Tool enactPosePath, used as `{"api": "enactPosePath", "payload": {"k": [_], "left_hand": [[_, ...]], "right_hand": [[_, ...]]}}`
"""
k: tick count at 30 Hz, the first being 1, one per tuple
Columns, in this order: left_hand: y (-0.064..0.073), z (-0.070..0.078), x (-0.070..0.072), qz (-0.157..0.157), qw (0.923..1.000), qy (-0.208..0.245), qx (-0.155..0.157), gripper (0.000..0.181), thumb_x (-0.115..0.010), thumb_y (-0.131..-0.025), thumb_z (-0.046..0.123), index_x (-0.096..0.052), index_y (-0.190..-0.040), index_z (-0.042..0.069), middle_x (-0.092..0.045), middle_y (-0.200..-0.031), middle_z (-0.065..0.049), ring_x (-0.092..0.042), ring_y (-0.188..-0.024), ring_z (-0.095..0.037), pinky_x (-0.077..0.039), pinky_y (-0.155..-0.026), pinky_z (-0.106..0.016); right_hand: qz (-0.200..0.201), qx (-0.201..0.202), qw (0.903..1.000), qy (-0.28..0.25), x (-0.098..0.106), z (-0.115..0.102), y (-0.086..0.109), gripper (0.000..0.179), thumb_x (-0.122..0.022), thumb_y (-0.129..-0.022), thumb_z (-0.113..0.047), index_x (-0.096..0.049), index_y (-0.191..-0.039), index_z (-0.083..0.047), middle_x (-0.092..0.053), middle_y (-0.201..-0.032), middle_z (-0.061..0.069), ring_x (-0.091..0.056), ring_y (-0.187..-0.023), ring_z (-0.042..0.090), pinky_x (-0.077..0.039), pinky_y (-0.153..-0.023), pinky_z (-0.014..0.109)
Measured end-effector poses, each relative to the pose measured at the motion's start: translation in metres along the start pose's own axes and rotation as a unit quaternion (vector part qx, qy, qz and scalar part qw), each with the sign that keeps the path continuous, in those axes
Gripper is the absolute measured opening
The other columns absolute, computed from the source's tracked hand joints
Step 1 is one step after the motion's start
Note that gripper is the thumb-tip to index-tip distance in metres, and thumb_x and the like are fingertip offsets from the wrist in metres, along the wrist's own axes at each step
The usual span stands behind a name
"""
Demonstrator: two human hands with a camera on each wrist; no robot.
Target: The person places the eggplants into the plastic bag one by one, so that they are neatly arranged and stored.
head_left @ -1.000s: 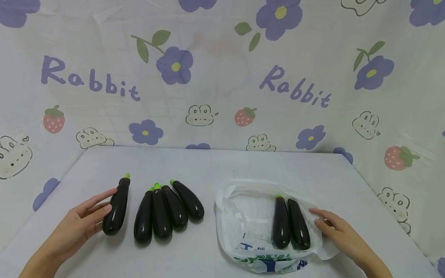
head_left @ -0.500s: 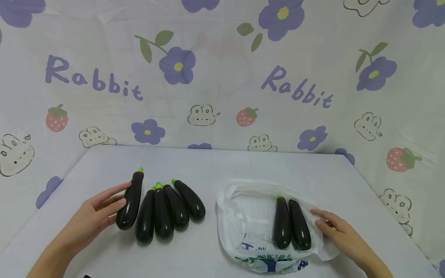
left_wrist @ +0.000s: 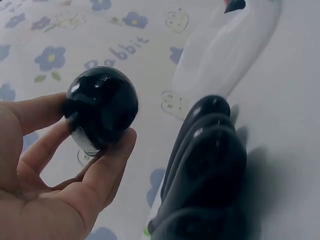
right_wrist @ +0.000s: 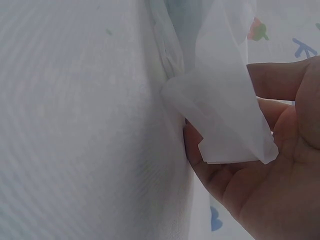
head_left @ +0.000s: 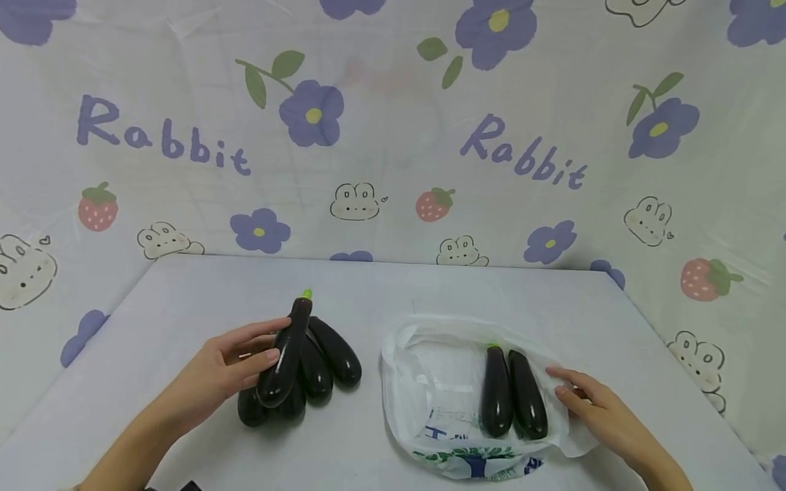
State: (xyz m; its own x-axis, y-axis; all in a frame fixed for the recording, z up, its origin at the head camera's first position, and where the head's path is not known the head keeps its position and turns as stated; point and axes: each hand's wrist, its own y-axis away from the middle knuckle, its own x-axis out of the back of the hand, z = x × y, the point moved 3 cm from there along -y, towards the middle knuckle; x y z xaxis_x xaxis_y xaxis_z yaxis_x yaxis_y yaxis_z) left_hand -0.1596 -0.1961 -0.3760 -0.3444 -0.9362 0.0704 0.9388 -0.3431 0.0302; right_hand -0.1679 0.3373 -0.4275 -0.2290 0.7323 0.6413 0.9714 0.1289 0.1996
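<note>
My left hand (head_left: 227, 372) grips a dark, glossy eggplant (head_left: 287, 361) with a bright green stem tip, held over a row of other eggplants (head_left: 336, 351) on the table. In the left wrist view the rounded end of the held eggplant (left_wrist: 102, 105) faces the camera, with thumb and fingers around its sides. Beside it lie the row's eggplants (left_wrist: 210, 155), partly overlapping. My right hand (head_left: 604, 412) holds the right edge of a white plastic bag (head_left: 402, 389), whose loose flap (right_wrist: 230, 110) hangs between thumb and fingers. Two eggplants, one left (head_left: 496, 395) and one right (head_left: 528, 399), lie inside the open bag.
The white table (head_left: 362, 450) carries the row at left of centre and the bag at right. Behind it hangs a cloth backdrop (head_left: 381, 150) with flowers, rabbits and strawberries. A small dark object (head_left: 191, 485) shows at the bottom edge, by the left forearm.
My left hand has carried its eggplant rightward, from beside the row to above it, now covering part of the row. My right hand and the bag stay in place.
</note>
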Motion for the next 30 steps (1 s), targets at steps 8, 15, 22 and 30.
{"api": "enactPosePath", "payload": {"k": [8,15,22,30], "left_hand": [[-0.012,0.015,-0.036,-0.03,0.9989,-0.035,0.0,0.047,-0.067,-0.096,0.027,-0.055,-0.142,0.028,-0.055,-0.136,-0.01,-0.056,-0.118,-0.028,-0.049,-0.088,-0.04],[-0.025,0.02,-0.07,-0.059,0.9969,-0.052,0.004,0.047,-0.072,-0.092,0.033,-0.058,-0.138,0.032,-0.055,-0.136,-0.003,-0.058,-0.116,-0.021,-0.05,-0.09,-0.039],[-0.04,0.021,-0.099,-0.103,0.9938,-0.038,-0.018,0.046,-0.071,-0.093,0.03,-0.059,-0.138,0.029,-0.053,-0.139,0.001,-0.058,-0.117,-0.021,-0.048,-0.095,-0.04],[-0.056,0.023,-0.133,-0.135,0.9908,0.002,-0.015,0.042,-0.069,-0.095,0.026,-0.062,-0.135,0.025,-0.059,-0.13,-0.005,-0.062,-0.112,-0.022,-0.05,-0.091,-0.041]], "right_hand": [[-0.002,0.004,1.0,0.001,0.0,-0.001,0.0,0.056,-0.053,-0.103,-0.035,-0.042,-0.147,-0.001,-0.046,-0.138,0.024,-0.053,-0.105,0.027,-0.051,-0.086,0.04],[0.003,0.005,1.0,0.0,0.0,-0.002,0.0,0.057,-0.057,-0.101,-0.036,-0.045,-0.146,-0.003,-0.05,-0.133,0.021,-0.054,-0.103,0.026,-0.051,-0.082,0.035],[0.006,0.008,0.9999,0.011,0.001,0.0,0.001,0.059,-0.057,-0.1,-0.038,-0.044,-0.147,-0.003,-0.047,-0.137,0.024,-0.054,-0.105,0.028,-0.05,-0.078,0.037],[0.007,0.006,0.9997,0.025,0.001,-0.001,0.001,0.06,-0.058,-0.1,-0.038,-0.044,-0.147,-0.003,-0.042,-0.142,0.028,-0.054,-0.11,0.033,-0.051,-0.08,0.042]]}}
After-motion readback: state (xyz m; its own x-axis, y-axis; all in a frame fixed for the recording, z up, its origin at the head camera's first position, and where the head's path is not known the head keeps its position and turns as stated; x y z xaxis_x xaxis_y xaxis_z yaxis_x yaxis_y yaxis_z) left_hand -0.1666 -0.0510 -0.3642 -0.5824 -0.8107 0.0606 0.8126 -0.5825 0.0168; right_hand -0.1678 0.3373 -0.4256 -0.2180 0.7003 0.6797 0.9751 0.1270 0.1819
